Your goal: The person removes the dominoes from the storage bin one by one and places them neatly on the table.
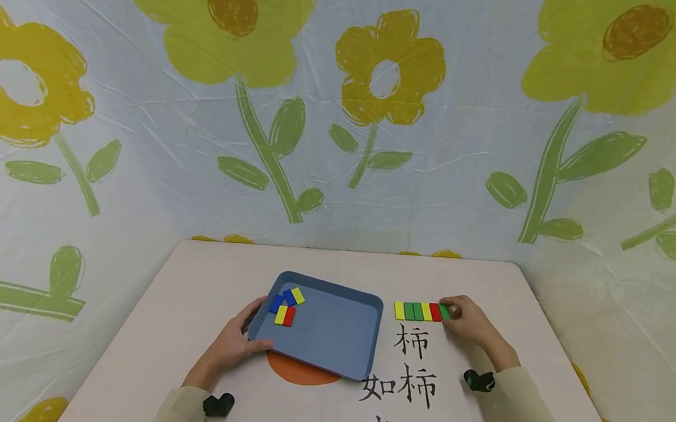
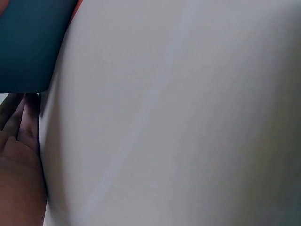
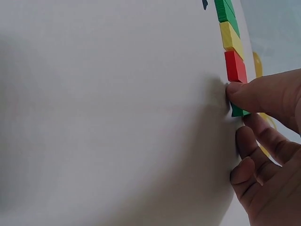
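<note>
right hand (image 1: 470,320) pinched green block (image 1: 445,312) between thumb and finger at row's right end, likely so it sat straight beside red block (image 1: 435,312). left hand (image 1: 233,340) gripped blue-gray tray (image 1: 333,324), thumb on rim, perhaps for keeping it still. five small blocks (image 1: 290,316) lay inside tray; row (image 1: 417,311) was on table (image 1: 138,378), right of tray.

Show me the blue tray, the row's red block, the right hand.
Blue tray (image 1: 330,327): head view, bare floor.
Row's red block (image 1: 435,312): head view, upper face.
Right hand (image 1: 473,323): head view, back of hand.
</note>
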Demonstrator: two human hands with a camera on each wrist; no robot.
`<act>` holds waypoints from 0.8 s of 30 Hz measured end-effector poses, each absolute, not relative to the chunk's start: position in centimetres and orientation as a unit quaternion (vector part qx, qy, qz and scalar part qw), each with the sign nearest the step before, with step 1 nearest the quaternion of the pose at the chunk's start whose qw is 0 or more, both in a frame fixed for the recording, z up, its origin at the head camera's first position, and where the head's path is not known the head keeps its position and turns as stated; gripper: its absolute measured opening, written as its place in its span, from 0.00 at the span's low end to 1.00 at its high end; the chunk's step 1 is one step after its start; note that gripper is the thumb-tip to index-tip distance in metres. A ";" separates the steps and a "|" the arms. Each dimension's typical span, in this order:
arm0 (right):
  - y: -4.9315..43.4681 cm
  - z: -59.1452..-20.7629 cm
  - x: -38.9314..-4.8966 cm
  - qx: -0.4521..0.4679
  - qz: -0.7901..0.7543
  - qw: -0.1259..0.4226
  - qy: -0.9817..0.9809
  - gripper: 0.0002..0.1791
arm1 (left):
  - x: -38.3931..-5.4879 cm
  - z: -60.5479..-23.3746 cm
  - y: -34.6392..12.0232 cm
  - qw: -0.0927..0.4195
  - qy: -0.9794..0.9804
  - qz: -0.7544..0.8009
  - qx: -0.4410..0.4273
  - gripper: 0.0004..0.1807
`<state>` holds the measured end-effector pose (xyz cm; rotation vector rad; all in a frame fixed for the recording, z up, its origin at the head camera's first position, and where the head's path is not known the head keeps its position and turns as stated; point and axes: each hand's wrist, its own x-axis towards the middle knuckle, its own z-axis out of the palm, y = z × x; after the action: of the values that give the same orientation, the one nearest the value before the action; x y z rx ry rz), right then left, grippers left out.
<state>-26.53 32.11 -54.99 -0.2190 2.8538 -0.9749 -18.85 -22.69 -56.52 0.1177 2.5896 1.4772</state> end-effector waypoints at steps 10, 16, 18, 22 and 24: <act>32.0 -54.9 -26.5 -0.066 -0.321 0.062 0.943 0.26 | -18.9 -56.7 -22.8 0.079 0.866 0.492 0.041 0.55; 32.0 -54.8 -26.5 -0.066 -0.315 0.061 0.945 0.26 | -18.9 -56.6 -22.7 0.080 0.867 0.491 0.039 0.55; 32.0 -54.8 -26.5 -0.063 -0.311 0.062 0.946 0.26 | -18.9 -56.7 -22.7 0.079 0.867 0.491 0.040 0.55; 31.9 -54.6 -26.5 -0.056 -0.309 0.072 0.947 0.28 | -18.9 -56.7 -22.7 0.075 0.867 0.491 0.043 0.55; 31.8 -54.5 -26.5 -0.055 -0.310 0.077 0.946 0.29 | -18.9 -56.7 -22.7 0.074 0.867 0.491 0.044 0.55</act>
<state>-26.49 31.82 -54.45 -0.1651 2.8349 -0.9284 -18.89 -22.72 -56.66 0.1308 2.6015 1.4738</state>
